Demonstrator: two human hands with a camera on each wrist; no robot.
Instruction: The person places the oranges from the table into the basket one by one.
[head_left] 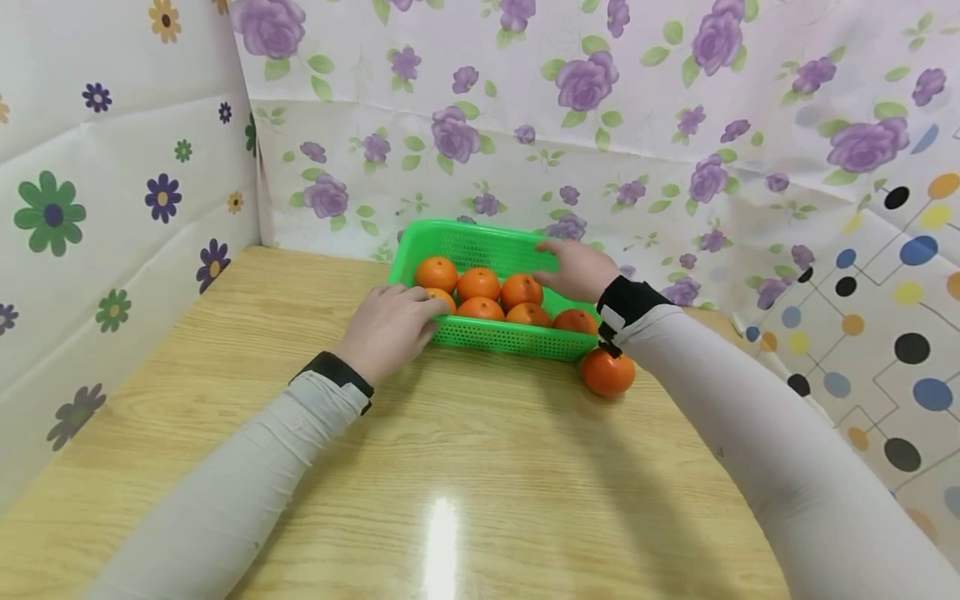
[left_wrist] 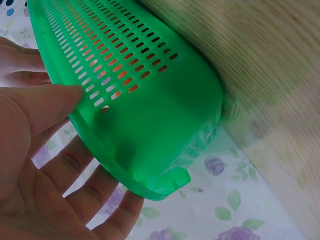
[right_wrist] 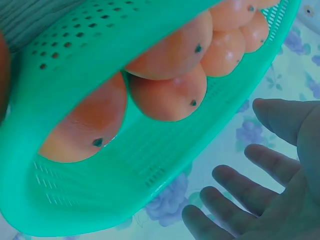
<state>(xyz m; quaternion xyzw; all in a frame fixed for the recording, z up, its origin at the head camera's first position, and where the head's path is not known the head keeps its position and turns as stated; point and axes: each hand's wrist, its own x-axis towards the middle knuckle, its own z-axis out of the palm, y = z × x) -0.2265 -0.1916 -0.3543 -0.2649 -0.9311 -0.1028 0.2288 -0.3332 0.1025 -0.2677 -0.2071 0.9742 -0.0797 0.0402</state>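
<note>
A green perforated plastic basket (head_left: pixel 517 337) stands toward the back of the table, with several oranges (head_left: pixel 478 285) gathered mostly in its left and middle part. My left hand (head_left: pixel 392 329) grips the near left end of its rim; in the left wrist view the thumb (left_wrist: pixel 55 102) lies against the outer wall and the fingers pass behind the rim. Over the far right part of the basket is my right hand (head_left: pixel 579 271), holding nothing. In the right wrist view its fingers are spread just off the basket's rim. One loose orange (head_left: pixel 608 373) lies outside the near right corner, partly covered by the right wrist strap.
The wooden table (head_left: pixel 480 458) spreads out in front of the basket. Close behind it rises a wall covering (head_left: pixel 450 179) with purple flowers. Patterned sheets stand on the left (head_left: pixel 127 233) and right (head_left: pixel 877 317) sides.
</note>
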